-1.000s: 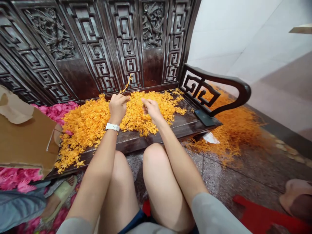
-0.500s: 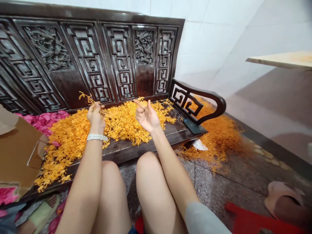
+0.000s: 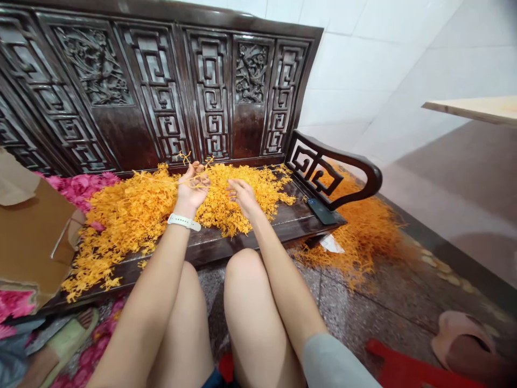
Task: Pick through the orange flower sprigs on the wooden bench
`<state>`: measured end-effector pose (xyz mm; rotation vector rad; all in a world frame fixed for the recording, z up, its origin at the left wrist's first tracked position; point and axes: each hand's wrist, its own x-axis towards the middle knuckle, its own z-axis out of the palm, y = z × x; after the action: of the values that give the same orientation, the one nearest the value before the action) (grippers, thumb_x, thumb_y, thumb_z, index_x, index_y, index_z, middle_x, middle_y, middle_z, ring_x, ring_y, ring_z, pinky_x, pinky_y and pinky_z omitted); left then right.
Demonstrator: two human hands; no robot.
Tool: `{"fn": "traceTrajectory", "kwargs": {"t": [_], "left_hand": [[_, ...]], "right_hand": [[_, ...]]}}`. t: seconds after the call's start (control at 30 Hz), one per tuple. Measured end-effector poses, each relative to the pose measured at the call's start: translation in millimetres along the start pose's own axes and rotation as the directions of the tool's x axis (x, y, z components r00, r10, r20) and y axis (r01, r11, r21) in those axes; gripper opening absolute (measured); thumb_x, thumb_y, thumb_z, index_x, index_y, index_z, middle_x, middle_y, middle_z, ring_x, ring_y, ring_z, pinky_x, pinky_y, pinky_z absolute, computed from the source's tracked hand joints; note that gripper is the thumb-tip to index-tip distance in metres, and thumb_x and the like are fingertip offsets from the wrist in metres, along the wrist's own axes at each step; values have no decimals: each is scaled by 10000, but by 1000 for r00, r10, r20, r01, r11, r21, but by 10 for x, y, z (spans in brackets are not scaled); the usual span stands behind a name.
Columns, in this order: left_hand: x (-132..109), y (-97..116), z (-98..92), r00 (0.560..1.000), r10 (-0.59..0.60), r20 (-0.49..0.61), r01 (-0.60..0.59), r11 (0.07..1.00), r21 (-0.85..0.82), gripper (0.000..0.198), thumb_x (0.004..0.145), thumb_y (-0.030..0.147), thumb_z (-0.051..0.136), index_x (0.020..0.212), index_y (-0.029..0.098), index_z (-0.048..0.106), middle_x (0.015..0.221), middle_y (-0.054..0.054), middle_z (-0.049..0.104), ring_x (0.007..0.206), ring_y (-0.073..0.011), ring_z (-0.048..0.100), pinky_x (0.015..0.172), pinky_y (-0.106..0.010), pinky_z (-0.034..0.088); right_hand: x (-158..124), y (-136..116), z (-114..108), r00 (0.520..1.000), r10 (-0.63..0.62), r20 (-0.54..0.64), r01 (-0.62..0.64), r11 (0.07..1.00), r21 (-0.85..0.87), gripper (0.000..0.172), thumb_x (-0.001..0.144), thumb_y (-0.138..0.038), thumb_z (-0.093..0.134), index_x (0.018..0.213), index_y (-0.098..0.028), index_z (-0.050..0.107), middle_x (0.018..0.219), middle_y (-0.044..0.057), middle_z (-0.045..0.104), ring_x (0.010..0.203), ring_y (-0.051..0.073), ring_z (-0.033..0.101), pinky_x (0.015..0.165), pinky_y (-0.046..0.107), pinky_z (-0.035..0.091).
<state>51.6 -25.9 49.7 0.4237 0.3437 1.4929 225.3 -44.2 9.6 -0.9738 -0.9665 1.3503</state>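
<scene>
My left hand (image 3: pixel 193 188), with a pale watch on its wrist, is closed around a few thin orange branching strands (image 3: pixel 184 157) whose tips stick out above and beside the fingers. To its right, my right hand (image 3: pixel 244 199) hovers with fingers loosely stretched toward the left hand; I see nothing held in it. Beneath and behind both hands spreads a heap of yellow-orange stringy pieces (image 3: pixel 133 210) on the dark wooden bench (image 3: pixel 278 226).
Pink artificial flowers (image 3: pixel 83 191) lie at the bench's left, behind a cardboard box (image 3: pixel 36 231). A phone (image 3: pixel 321 211) rests near the armrest (image 3: pixel 343 156). More orange strands (image 3: pixel 355 237) are piled on the floor at right. Another person's foot in a green shoe (image 3: pixel 70 342) shows lower left.
My left hand has moved right, closer to the right hand, with the strands still in it. My right hand has turned from pointing upward to reaching leftward. The view has shifted slightly.
</scene>
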Motion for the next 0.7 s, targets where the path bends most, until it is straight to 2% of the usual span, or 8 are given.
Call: {"fn": "traceTrajectory", "kwargs": {"t": [0.07, 0.13, 0.27, 0.37, 0.5, 0.6, 0.63, 0.7], "left_hand": [[-14, -58, 7, 999, -16, 45, 9, 990, 140, 269, 1144, 235, 486, 933, 190, 646, 886, -27, 783, 575, -69, 636, 527, -179, 498], [-30, -95, -3, 993, -35, 116, -3, 951, 310, 144, 1104, 251, 597, 984, 193, 652, 1091, -70, 816, 700, -95, 721, 599, -194, 560], [-31, -112, -38, 978, -71, 197, -37, 866, 498, 98, 1036, 275, 721, 1012, 199, 664, 1309, -109, 783, 881, -149, 787, 724, -249, 638], [-5, -47, -90, 991, -63, 121, -19, 815, 580, 78, 1059, 233, 657, 1074, 173, 705, 1261, -126, 789, 781, -139, 771, 656, -250, 633], [-20, 281, -310, 992, -63, 105, -33, 687, 726, 418, 952, 391, 820, 1301, 176, 740, 1130, -128, 809, 593, -132, 692, 516, -260, 579], [-6, 605, -605, 944, -177, 280, -80, 699, 710, 781, 798, 722, 858, 1404, 242, 751, 1199, -126, 822, 573, -106, 601, 445, -233, 482], [24, 676, -716, 945, -171, 278, -78, 708, 702, 748, 850, 801, 756, 1356, 250, 777, 1241, -117, 820, 618, -110, 602, 480, -239, 499], [121, 724, -941, 987, 10, 158, -117, 719, 685, 533, 983, 748, 625, 1168, 280, 804, 1228, -53, 831, 772, -137, 677, 619, -258, 581]], "right_hand": [[-45, -19, 56, 970, -30, 240, 52, 995, -86, 375, 881, -485, 821, 1077, -195, 684, 850, 8, 740, 656, 99, 619, 581, 213, 473], [-73, -15, 95, 937, -74, 340, 130, 981, -143, 417, 879, -545, 817, 1058, -201, 663, 793, -4, 729, 637, 110, 626, 592, 234, 492], [-61, 25, 86, 917, -176, 359, 262, 942, -208, 415, 893, -583, 779, 919, -199, 624, 653, -49, 645, 552, 92, 565, 565, 233, 455], [-66, -33, 26, 918, -200, 343, 289, 930, -229, 434, 896, -602, 766, 855, -202, 602, 606, -66, 595, 512, 79, 502, 530, 230, 395], [-208, -290, -87, 883, -200, 425, 322, 917, -237, 444, 924, -598, 767, 839, -185, 627, 587, -67, 557, 526, 76, 469, 545, 228, 368], [-368, -482, -143, 745, -2, 667, 309, 887, -343, 461, 957, -608, 751, 880, -157, 699, 585, -67, 530, 532, 73, 448, 548, 224, 359], [-413, -525, -146, 659, 99, 745, 306, 870, -387, 475, 960, -615, 751, 892, -146, 721, 586, -67, 524, 535, 71, 445, 546, 222, 358], [-475, -582, -133, 464, 277, 841, 308, 840, -447, 500, 962, -619, 755, 895, -124, 739, 589, -64, 518, 544, 68, 451, 545, 213, 368]]}}
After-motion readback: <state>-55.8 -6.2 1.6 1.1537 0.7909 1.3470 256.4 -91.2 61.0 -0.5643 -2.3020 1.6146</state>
